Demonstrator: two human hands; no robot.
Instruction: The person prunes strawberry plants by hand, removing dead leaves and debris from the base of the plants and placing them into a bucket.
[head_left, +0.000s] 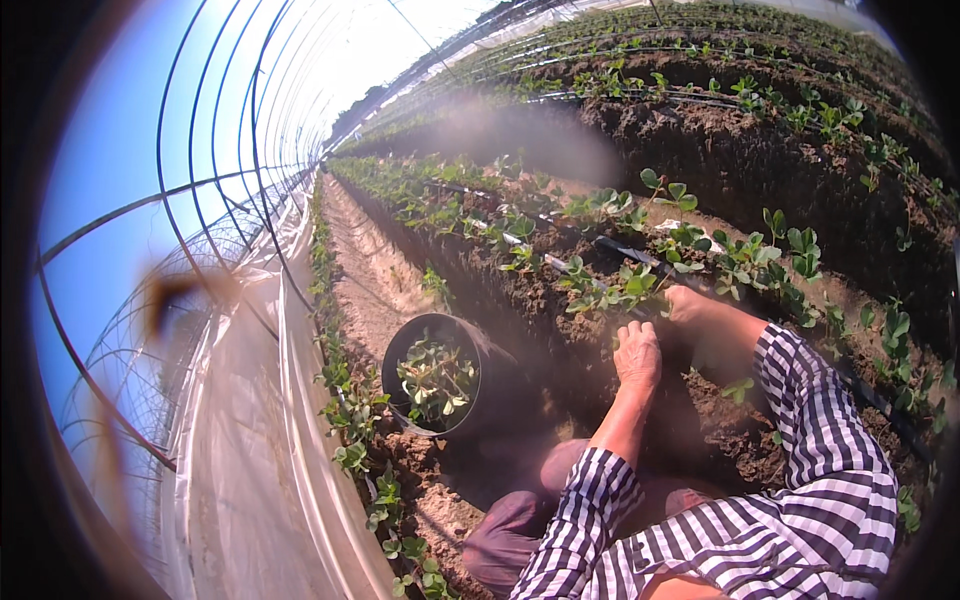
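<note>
My left hand (637, 354) is at the side of a raised soil bed, its fingers curled in against the lower leaves of a strawberry plant (611, 291). Close by, my right hand (686, 306) reaches in from the right beside the same plant, near a black drip line (634, 253). What lies between the fingers of either hand is hidden. To the left of my knees a dark bucket (491, 367) lies tilted towards me in the furrow, with picked leaves and stems (435, 379) inside.
White plastic sheeting (240, 450) runs along the left under curved metal hoops (191, 135). A narrow row of plants (349, 420) borders the sheeting. The sandy furrow (367, 255) stretches ahead. More raised beds (720, 135) with plants and drip lines lie to the right.
</note>
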